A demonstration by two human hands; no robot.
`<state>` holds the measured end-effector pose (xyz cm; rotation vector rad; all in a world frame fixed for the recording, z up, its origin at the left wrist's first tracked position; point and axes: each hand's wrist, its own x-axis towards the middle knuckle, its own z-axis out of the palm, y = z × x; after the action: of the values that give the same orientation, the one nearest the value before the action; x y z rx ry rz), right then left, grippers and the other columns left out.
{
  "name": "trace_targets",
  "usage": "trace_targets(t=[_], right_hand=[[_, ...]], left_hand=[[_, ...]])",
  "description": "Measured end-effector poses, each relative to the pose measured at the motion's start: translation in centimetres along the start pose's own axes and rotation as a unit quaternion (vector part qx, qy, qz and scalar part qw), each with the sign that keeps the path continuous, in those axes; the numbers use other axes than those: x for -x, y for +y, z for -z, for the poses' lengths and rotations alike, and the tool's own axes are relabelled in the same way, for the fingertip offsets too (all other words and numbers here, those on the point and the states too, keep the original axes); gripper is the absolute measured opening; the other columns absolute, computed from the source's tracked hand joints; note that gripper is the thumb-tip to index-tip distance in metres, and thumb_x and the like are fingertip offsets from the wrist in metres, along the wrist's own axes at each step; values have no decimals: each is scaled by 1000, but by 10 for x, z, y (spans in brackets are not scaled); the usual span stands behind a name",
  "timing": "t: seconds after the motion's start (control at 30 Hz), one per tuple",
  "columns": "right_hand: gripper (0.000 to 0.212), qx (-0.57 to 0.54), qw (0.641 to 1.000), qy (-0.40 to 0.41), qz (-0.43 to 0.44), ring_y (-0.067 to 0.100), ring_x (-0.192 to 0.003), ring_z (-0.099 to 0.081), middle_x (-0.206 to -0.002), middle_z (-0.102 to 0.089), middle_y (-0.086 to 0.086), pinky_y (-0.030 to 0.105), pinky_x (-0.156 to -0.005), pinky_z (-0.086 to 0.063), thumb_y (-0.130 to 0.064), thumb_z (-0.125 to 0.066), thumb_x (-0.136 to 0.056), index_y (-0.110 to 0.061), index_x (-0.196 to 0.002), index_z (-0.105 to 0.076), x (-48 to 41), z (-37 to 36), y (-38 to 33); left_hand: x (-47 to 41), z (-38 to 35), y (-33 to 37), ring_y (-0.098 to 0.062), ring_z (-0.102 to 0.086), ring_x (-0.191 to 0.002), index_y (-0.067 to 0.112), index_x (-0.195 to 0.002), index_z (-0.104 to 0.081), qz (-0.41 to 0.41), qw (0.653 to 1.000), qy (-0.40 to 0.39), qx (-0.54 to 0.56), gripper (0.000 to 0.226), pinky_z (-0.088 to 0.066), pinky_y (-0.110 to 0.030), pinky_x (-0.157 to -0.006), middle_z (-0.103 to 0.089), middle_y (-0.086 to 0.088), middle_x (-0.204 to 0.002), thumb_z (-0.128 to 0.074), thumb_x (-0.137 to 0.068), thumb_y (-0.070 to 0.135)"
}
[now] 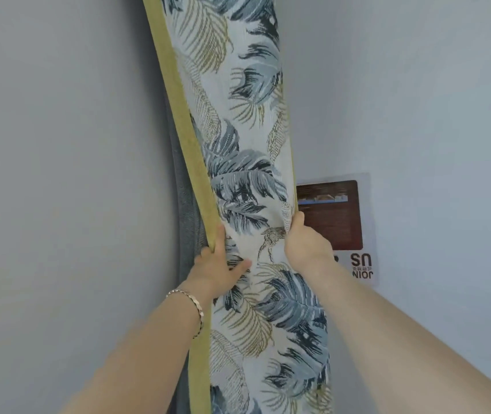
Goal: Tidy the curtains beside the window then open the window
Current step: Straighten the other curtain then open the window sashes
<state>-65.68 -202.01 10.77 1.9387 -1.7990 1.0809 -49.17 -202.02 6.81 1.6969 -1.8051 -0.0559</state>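
Hidden: the curtain [247, 180] is running off the top and bottom edges, so its rail and hem are not showing; its far side is out of sight.
Cut off: both forearms are entering from the near bottom edge; the elbows are not showing.
Hard to make out: the poster [346, 225] on the right is sitting partly behind the curtain and the right hand; only mirrored letters reading "JOIN US" are legible, the small print under them is not.
Window: not showing anywhere in view.
Curtains: one leaf-patterned curtain, bunched into a tall column at centre, with one yellow-green border [178, 115] running down its left edge; one grey curtain [186, 216] is peeking out just behind it on the left.
Hands: two, both bare.
Left hand [217, 264]: its grip is closing on the yellow-green border, fingers wrapping round the left edge, thumb lying across the patterned front.
Right hand [304, 240]: its grip is pinching the curtain's right edge, fingers curling behind the cloth and hidden there.
Bracelet [190, 306]: one, silver, sitting on the left wrist.
Posters: one, dark red panel above, pale border.
Room: pale grey-blue walls are filling the left and right of the view; the curtain is hanging at the corner between them.
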Motion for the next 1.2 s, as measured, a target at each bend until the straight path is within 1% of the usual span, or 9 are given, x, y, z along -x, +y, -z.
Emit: trace_targets(t=[0.17,0.3,0.47,0.63,0.73,0.8,0.87,0.93,1.2], right_hand=[[39,-30,999,-37,24,36,-81,-62,-98,-65,24,36,-63,-40,5,-32,-88,-3,-125,-30,9,-22,-3],[30,-86,991,-96,33,25,-66,-52,-71,-53,10,31,-59,-37,1,-31,-91,-8,-120,-32,31,-18,-22],[24,-160,980,-116,3,30,-87,-58,-108,-63,19,38,-76,-47,-18,-30,-100,-8,-122,-33,89,5,-58],[45,-200,964,-163,-58,33,-116,-54,-130,-55,16,38,-98,-45,-20,-44,-96,-6,-137,-33,129,40,-97],[55,-276,953,-103,-77,32,-115,-53,-130,-50,17,36,-93,-46,-14,-54,-89,-5,-137,-31,149,66,-122],[64,-342,938,39,-47,26,-111,-51,-122,-45,8,34,-88,-45,-18,-64,-84,-5,-137,-30,165,92,-146],[65,-350,916,193,14,19,-101,-50,-112,-44,4,28,-80,-41,-22,-70,-80,-4,-133,-36,177,121,-168],[62,-294,918,257,76,21,-102,-52,-117,-51,11,30,-81,-44,-28,-70,-81,-2,-129,-41,179,144,-185],[48,-180,971,146,61,32,-85,-64,-95,-66,11,33,-62,-41,-52,-44,-92,-7,-108,-48,155,148,-188]], left_hand=[[13,-16,-17,-36,-36,-126,29,-139,34,29,999,-1,-21,98,-35,-42,-103,-26,-22,-144,-42,-86,61],[38,11,-30,-38,-34,-129,30,-142,28,66,997,-29,-28,99,-37,-42,-103,-21,-22,-148,-47,-85,58],[102,65,-34,-40,-32,-121,16,-126,-31,69,993,71,-67,50,-37,-42,-99,-20,-20,-139,-53,-86,38],[152,121,-31,-43,4,-142,-2,-132,-27,-15,959,263,-106,59,-2,-42,-118,5,-36,-149,-51,-88,29],[173,155,-37,-43,13,-142,-3,-145,0,-65,937,308,-152,89,2,-42,-118,13,-35,-150,-56,-87,34],[187,179,-44,-43,18,-141,6,-146,17,-102,922,316,-200,101,2,-44,-117,19,-31,-151,-58,-87,38],[197,199,-46,-41,22,-140,19,-145,22,-146,910,316,-224,102,4,-45,-116,24,-27,-151,-60,-86,36],[201,218,-42,-38,23,-141,30,-146,17,-188,906,302,-230,96,5,-45,-116,24,-22,-153,-57,-86,30],[177,248,-26,-32,11,-145,37,-147,0,-189,927,257,-199,63,-4,-47,-117,9,-12,-159,-31,-92,40]])
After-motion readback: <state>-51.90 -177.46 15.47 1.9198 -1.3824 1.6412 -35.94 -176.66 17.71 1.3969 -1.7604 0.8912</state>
